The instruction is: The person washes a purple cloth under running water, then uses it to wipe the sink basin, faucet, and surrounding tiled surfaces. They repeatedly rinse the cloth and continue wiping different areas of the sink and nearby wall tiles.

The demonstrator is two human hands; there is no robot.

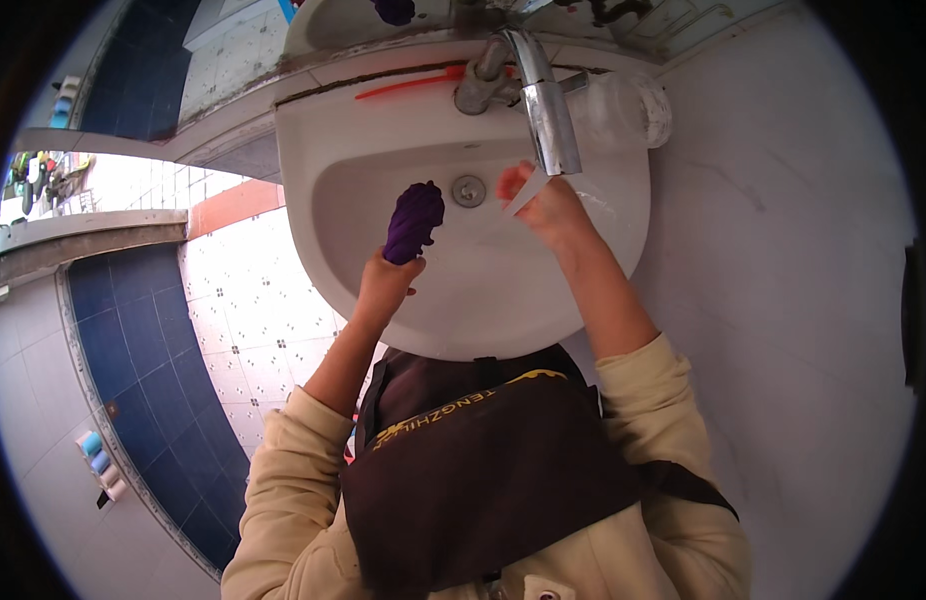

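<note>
L hand (pixel 388 282): fingers clamped on twisted purple cloth (pixel 415 222) nr left edge of white ceramic basin (pixel 488 290); prob. soft, wet-heavy (best held mid-twist). R hand (pixel 555 208): fingers loosely apart, empty.

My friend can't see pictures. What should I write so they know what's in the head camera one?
Seen from above, a person's left hand grips a twisted purple cloth over a white sink, while the right hand is at the water running from a silver tap. A thin red object lies left of the tap.
</note>
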